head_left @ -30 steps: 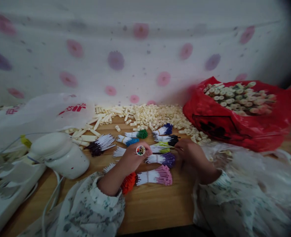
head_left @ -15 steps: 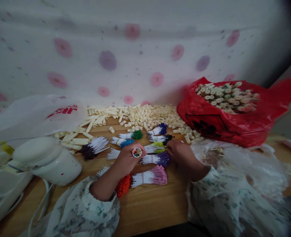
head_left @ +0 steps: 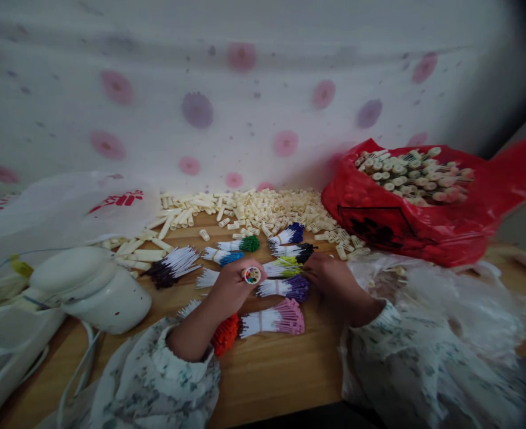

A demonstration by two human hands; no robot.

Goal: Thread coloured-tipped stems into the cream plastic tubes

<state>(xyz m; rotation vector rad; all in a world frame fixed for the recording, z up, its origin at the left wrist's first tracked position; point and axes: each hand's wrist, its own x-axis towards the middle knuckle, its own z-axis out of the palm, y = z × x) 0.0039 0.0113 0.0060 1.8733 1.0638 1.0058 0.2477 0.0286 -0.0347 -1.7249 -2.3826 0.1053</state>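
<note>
My left hand [head_left: 231, 286] is closed around a small cream tube [head_left: 252, 274] whose open end shows several coloured tips. My right hand [head_left: 329, 275] lies knuckles-up beside the yellow-green bundle [head_left: 285, 268] and the black-tipped bundle [head_left: 296, 251], fingers curled onto the sticks; what it pinches is hidden. Around the hands lie bundles of white sticks with coloured tips: purple [head_left: 285, 288], pink [head_left: 274, 319], orange [head_left: 224, 333], green [head_left: 242, 244], blue [head_left: 224, 257], dark blue [head_left: 289, 233] and dark maroon [head_left: 171, 268].
A heap of cream tubes [head_left: 254, 211] lies along the back of the wooden table [head_left: 271, 375]. A red bag [head_left: 397, 223] of filled tubes stands at right, clear plastic [head_left: 445, 298] below it. A white bag [head_left: 66, 208], a white round device [head_left: 93, 292] and cables sit at left.
Both hands stay in nearly the same place among the bundles; the view has shifted slightly. My left hand has turned the tube a little.
</note>
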